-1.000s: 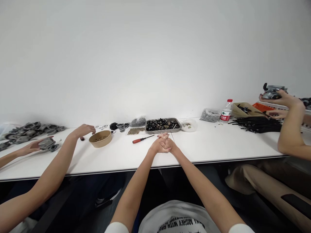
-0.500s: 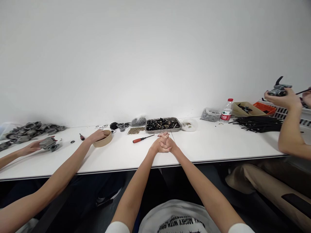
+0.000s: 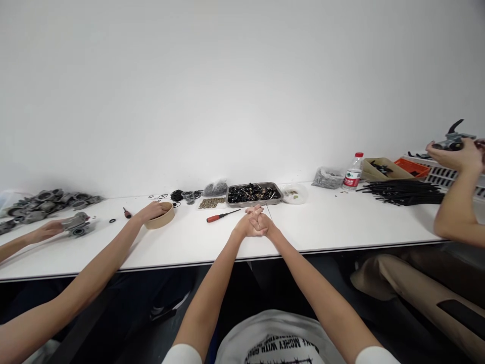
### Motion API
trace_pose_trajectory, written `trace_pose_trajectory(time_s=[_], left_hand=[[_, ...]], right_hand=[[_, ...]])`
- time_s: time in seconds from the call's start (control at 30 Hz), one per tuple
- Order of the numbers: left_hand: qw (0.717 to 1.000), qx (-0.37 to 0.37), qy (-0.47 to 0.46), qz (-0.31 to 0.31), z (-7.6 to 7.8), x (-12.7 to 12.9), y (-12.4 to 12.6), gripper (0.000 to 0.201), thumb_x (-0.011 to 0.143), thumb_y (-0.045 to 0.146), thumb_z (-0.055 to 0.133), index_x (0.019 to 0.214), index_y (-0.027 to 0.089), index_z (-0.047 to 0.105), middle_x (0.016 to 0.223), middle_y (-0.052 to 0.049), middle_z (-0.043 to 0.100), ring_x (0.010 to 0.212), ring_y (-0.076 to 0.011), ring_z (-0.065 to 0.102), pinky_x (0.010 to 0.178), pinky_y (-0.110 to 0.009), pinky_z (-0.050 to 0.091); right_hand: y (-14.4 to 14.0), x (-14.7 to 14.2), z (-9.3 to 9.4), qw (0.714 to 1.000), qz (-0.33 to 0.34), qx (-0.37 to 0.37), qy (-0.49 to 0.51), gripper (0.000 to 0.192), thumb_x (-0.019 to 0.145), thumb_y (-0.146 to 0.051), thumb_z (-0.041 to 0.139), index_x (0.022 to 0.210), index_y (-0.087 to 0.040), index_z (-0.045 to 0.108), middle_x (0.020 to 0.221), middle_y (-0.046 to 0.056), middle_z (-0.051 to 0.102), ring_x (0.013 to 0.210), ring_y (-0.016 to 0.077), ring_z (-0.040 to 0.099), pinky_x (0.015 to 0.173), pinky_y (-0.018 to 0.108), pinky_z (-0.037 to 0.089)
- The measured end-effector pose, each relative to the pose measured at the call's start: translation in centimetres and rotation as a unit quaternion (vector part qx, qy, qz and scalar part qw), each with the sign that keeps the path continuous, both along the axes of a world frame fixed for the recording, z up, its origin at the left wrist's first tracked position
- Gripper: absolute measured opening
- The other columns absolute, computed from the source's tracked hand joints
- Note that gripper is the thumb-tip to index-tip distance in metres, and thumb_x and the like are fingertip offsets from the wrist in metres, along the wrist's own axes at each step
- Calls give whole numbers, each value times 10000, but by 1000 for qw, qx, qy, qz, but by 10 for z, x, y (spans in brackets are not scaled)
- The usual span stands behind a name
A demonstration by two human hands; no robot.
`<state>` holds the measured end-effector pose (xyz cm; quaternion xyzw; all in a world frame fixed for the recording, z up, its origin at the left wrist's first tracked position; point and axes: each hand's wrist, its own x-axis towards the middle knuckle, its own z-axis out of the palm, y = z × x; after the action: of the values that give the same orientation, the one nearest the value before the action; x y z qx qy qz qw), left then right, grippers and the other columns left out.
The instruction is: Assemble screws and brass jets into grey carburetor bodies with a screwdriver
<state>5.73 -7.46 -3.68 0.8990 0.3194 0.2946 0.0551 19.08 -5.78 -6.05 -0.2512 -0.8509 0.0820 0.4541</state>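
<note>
A plain pale wall [image 3: 242,91] fills the upper part of the room. Along its foot runs a long white surface [image 3: 333,222] with a dark-striped front edge and a seam near the middle; the space under it is dim. On the far left, a heap of grey castings [image 3: 49,203] is piled toward the wall, and on the right lies a bundle of black rods [image 3: 405,192], near a red-capped bottle [image 3: 352,174]. From the left, a co-worker's arm [image 3: 79,283] stretches across to a round tan tub [image 3: 163,221], fingertips hidden inside it. At the right, another co-worker's arm [image 3: 458,212] stands bent, a grey metal part [image 3: 450,143] held up.

The person's two bare forearms extend forward from white sleeves and converge over the front half of the surface. The left grip [image 3: 245,227] and right grip [image 3: 265,225] are clamped on each other, fingers interlaced.

Just beyond them sits a shallow rectangular metal tray [image 3: 237,205], filled with small black and brass-coloured parts. Beside its right end is a clear plastic bag [image 3: 299,196] with a few small items. The screwdriver [image 3: 216,218] lies flat left of the clasped grips, its red-and-black handle outward and its thin dark shaft slanting toward them. Tiny brass-coloured pieces [image 3: 212,203] are spread left of the tray.
</note>
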Motion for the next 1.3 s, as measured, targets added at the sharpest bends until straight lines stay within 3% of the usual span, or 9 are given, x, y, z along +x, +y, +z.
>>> trace_pose_trajectory(time_s=[0.63,0.7,0.77,0.87,1.0,1.1,1.2,1.3], left_hand=[[1000,-13,8,22,3,5,-3,894,635,434,768,1388,175,362,1409,-176,410,1307,-352,435,1070,-542,444],[1000,-6,4,24,6,9,-6,829,681,453,760,1373,166,404,1401,-175,424,1278,-337,461,1037,-530,472],[1000,8,-5,26,15,3,-14,640,796,449,684,1326,163,468,1363,-154,473,1217,-295,512,994,-507,499],[998,37,-30,34,43,-43,-34,409,903,402,567,1240,171,544,1265,-115,555,1104,-224,575,936,-449,531],[992,80,-79,65,94,-160,-61,396,903,416,563,1205,159,560,1218,-109,578,1067,-213,587,916,-435,535],[987,100,-100,80,123,-238,-68,341,862,486,525,1035,209,623,1094,-44,603,1078,-207,582,912,-384,526],[986,103,-98,83,136,-278,-61,286,785,499,527,884,245,613,952,-17,598,1084,-216,582,876,-360,532],[988,97,-88,81,137,-292,-48,250,743,492,542,817,256,573,878,-13,578,1061,-222,586,864,-361,533]], right_hand=[[-1,-1,0,1000,-16,-19,5,334,970,-360,556,1219,-136,567,1190,98,581,1060,204,591,914,413,521],[-2,0,1,1000,-17,-19,4,329,970,-358,556,1213,-136,569,1187,97,582,1060,203,590,914,412,520],[-2,0,1,1000,-18,-19,1,325,970,-357,557,1207,-135,570,1177,95,584,1051,201,592,910,410,521],[-3,1,3,1000,-18,-19,-4,318,968,-358,558,1194,-134,573,1166,93,586,1036,195,594,896,397,526],[-5,0,5,999,-25,-20,-9,321,969,-366,556,1191,-135,570,1148,90,588,1004,186,599,871,380,532],[-5,0,4,999,-32,-18,-10,329,968,-367,557,1197,-131,566,1134,88,592,999,187,602,869,383,532],[-5,-1,3,999,-33,-14,-8,325,970,-361,554,1202,-134,569,1158,91,588,1033,196,595,896,399,525],[-5,-1,2,999,-30,-14,-4,326,973,-358,550,1211,-137,569,1176,92,584,1055,205,590,913,408,520]])
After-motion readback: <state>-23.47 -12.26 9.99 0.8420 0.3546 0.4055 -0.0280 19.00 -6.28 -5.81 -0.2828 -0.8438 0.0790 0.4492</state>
